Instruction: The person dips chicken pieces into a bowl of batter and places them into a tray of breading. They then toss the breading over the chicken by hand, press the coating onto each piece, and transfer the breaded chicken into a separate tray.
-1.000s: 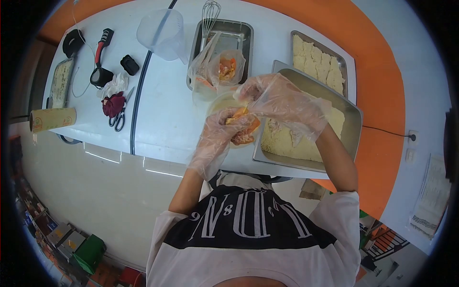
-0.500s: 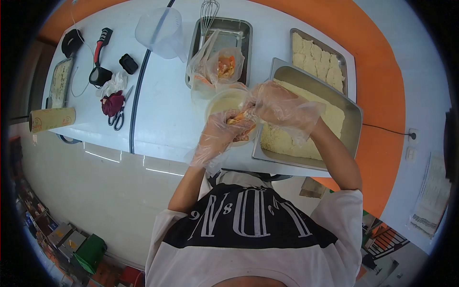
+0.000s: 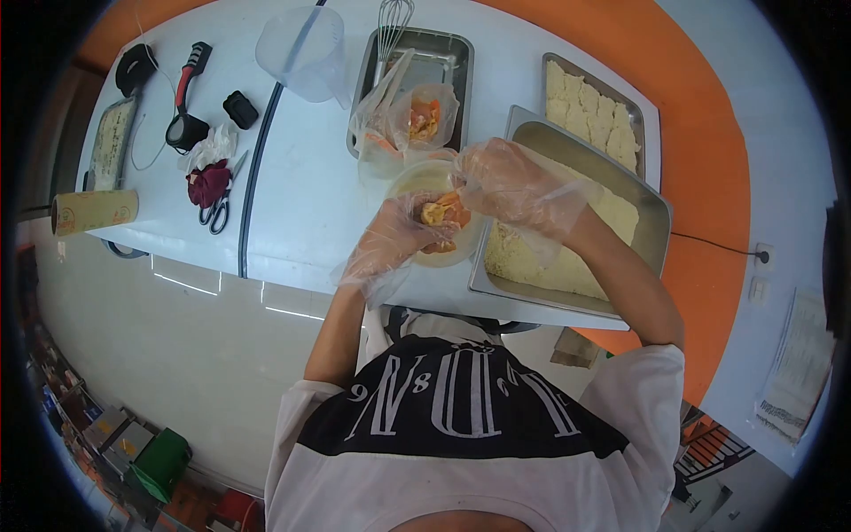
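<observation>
Clear plastic gloves cover both hands. My left hand [image 3: 399, 232] is closed around a piece of orange-yellow raw meat [image 3: 446, 213], above a bowl of pale liquid [image 3: 406, 183]. At the right side of the meat, my right hand [image 3: 505, 177] has its fingers pinched together; whether they grip the meat's edge is hidden. Just behind the bowl, a clear plastic bag [image 3: 434, 115] holds more orange meat. Right of the bowl is a deep metal pan [image 3: 658, 239] with pale yellow crumbs [image 3: 541, 262].
A metal tray [image 3: 465, 66] with a whisk [image 3: 393, 31] lies behind the bag. A tray of breaded pieces [image 3: 589, 111] stands back right. Leftward are a plastic jug [image 3: 301, 53], scissors [image 3: 215, 215], a dark red cloth [image 3: 209, 184], a sharpener [image 3: 187, 131] and a film roll [image 3: 96, 213].
My left hand has shifted slightly left and its back has turned, showing more of the orange meat. My right hand has moved slightly up from the meat.
</observation>
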{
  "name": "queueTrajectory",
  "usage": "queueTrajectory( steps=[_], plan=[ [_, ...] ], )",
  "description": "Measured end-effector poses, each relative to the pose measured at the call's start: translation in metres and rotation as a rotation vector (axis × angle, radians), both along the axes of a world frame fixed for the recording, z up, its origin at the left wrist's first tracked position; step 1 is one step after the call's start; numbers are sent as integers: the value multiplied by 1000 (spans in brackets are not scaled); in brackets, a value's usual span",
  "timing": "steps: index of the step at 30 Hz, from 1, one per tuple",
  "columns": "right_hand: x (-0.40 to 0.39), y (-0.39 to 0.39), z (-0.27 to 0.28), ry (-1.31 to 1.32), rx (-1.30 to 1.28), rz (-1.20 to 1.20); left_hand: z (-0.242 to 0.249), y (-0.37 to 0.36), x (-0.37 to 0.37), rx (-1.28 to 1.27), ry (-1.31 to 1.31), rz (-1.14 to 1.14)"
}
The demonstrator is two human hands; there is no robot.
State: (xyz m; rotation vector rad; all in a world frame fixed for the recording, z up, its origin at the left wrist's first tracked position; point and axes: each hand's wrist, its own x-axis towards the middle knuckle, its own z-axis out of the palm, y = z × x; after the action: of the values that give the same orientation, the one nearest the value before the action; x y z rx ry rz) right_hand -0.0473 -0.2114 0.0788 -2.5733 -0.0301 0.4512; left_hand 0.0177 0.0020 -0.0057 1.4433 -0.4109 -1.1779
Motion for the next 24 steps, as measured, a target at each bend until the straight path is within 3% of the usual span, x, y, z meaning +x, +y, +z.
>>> queueTrajectory(
  steps=[3, 5, 12, 14, 17, 21, 24],
  plan=[
    [3, 1, -4, -89, -4, -1, -4, 1, 2, 13, 22, -24],
    [4, 0, 3, -64, 12, -50, 1, 1, 1, -5, 145, 46],
    [3, 3, 11, 97, -99, -28, -2, 4, 0, -14, 90, 33],
    [-2, -1, 4, -54, 22, -38, 3, 6, -1, 10, 277, 56],
    [-1, -1, 8, 3, 62, -65, -9, 15, -3, -38, 122, 29],
    [7, -2, 23, 94, 122, 4, -7, 26, -4, -73, 164, 17],
    [5, -7, 17, -48, 241, 12, 1, 28, -6, -21, 183, 60]
  ],
)
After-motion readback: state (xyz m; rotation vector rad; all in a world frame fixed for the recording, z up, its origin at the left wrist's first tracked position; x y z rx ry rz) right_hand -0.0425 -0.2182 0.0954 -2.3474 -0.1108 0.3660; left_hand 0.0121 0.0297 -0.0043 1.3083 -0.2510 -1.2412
